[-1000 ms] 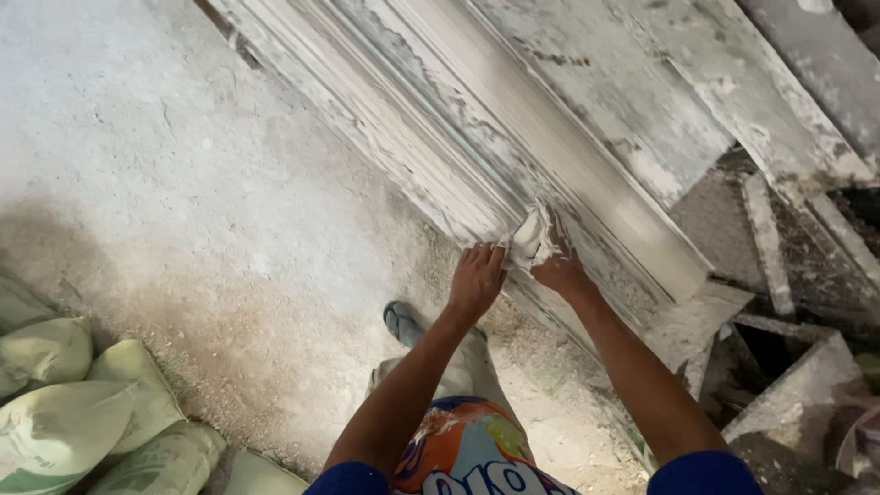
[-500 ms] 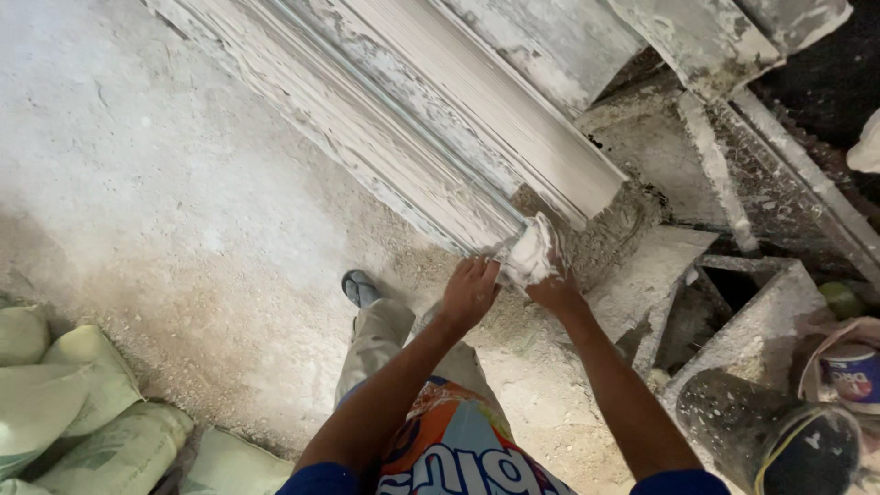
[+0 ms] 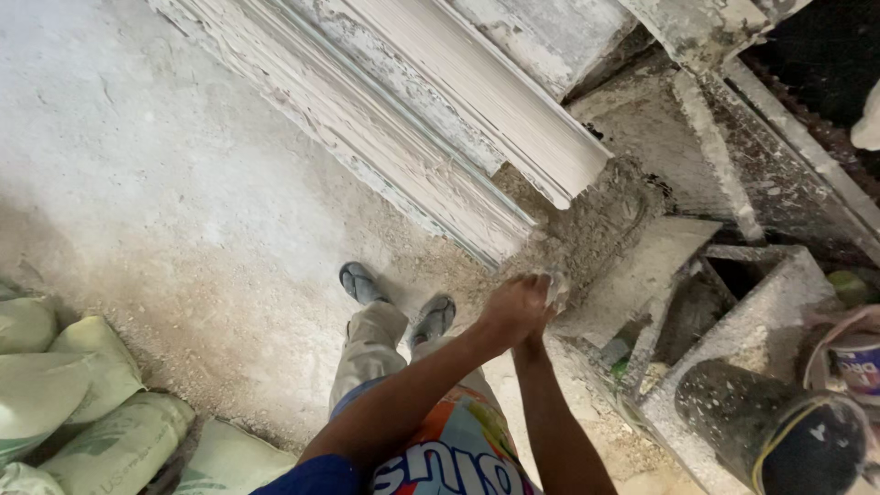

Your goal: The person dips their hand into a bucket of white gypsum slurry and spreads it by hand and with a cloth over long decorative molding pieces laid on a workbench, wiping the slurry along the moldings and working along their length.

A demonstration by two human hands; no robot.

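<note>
My left hand [image 3: 511,312] is closed into a fist just past the cut end of a long white plaster moulding [image 3: 477,119] that lies diagonally on a crusted bench. A whitish wad [image 3: 555,290] pokes out on the far side of the fist. My right hand [image 3: 534,337] comes up from below and is pressed under the left one, with its fingers mostly hidden; it seems to share the grip on the wad. Both hands are clear of the moulding's end, above a rough grey plaster patch [image 3: 605,220].
Pale green filled sacks [image 3: 73,394] are piled at the lower left. My sandalled feet [image 3: 362,284] stand on the dusty concrete floor [image 3: 165,183]. At the right are a plaster-caked box form [image 3: 742,302], a black cylinder [image 3: 779,431] and a small pail [image 3: 852,357].
My hands slid down along the moulding's edge with the wad and have come off its end. The view shifted, so the moulding's cut end and the clutter on the right show more.
</note>
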